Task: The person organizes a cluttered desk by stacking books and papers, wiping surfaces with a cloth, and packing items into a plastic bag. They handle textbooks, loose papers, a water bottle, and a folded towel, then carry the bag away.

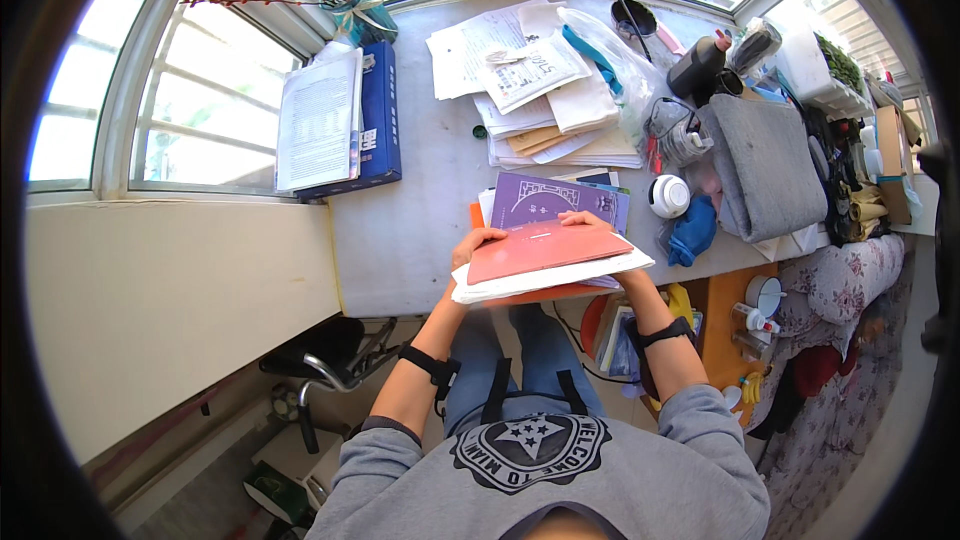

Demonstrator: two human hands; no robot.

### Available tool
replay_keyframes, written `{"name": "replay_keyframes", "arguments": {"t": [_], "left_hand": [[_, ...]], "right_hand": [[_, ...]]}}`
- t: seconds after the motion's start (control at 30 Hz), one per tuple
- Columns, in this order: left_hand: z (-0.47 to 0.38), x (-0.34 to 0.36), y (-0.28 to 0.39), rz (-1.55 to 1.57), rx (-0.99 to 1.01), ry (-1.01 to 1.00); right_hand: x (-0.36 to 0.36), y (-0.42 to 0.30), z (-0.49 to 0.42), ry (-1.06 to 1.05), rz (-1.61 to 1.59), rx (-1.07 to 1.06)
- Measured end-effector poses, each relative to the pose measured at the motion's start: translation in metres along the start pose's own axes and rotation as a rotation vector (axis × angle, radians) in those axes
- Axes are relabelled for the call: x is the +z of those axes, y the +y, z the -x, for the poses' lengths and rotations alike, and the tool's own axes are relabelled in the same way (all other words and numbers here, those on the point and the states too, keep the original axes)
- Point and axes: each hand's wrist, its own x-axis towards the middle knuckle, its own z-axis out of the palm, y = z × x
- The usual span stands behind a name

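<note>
Both my hands grip a stack of papers (559,275) topped by a red booklet (547,249), tilted above the table's front edge. My left hand (478,244) is at the stack's left side, its fingers over the red cover. My right hand (589,221) holds the far right side, fingers bent over the top edge. Under and beyond the stack lies a purple booklet (540,199) on other papers, with an orange edge showing at its left. Farther back, a pile of loose papers and envelopes (592,146) bears a white packet (534,73) with writing.
A blue box file (382,120) with printed sheets (319,120) stands by the left window, near a vase of red-berried twigs (364,15). At right are a white round device (669,196), a blue cloth (691,231), folded grey felt (765,165) and a dark bottle (697,67).
</note>
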Motion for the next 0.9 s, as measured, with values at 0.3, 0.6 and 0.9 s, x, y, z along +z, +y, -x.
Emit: {"name": "replay_keyframes", "arguments": {"t": [0.3, 0.6, 0.9], "left_hand": [[-0.001, -0.062, 0.057, 0.095, -0.097, 0.207], [-0.034, -0.238, 0.118, 0.392, -0.090, 0.284], [-0.015, -0.249, 0.065, 0.458, -0.048, 0.626]], "right_hand": [[0.072, -0.060, -0.040, 0.144, -0.103, 0.124], [0.186, -0.076, -0.226, 0.064, -0.471, 0.218], [0.286, -0.020, -0.387, 0.131, -0.403, 0.184]]}}
